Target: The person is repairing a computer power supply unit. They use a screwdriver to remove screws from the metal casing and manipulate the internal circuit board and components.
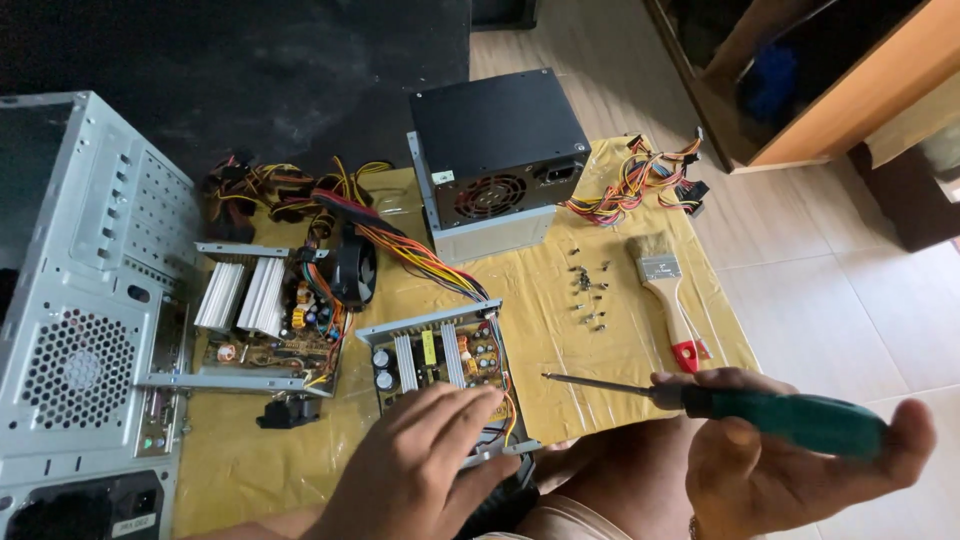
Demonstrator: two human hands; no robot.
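R grip point(790, 455) is clamped around the green handle of a screwdriver point(700, 405), shaft pointing left w/ tip hanging just above the yellow sheet point(620, 350), near the open power supply board point(440, 360) but not touching it. L grip point(425, 465) lies flat on the near edge of that board, fingers spread & pressing down, closed on nothing.

Board sits in its metal tray at the sheet's near-centre, directly in front of the person, between both hands. Coloured wire bundle point(400, 245) runs from it up-left. A 2nd opened supply point(265, 320) w/ white heatsinks is just left, beside the grey PC case point(80, 300) at the left edge.

Closed black supply box point(500, 150) stands at the far side. Loose screws point(588, 295) & a paintbrush point(670, 300) lie right of centre; bare sheet between them and the screwdriver tip gives open room. Sheet's right edge meets tiled floor point(850, 300).
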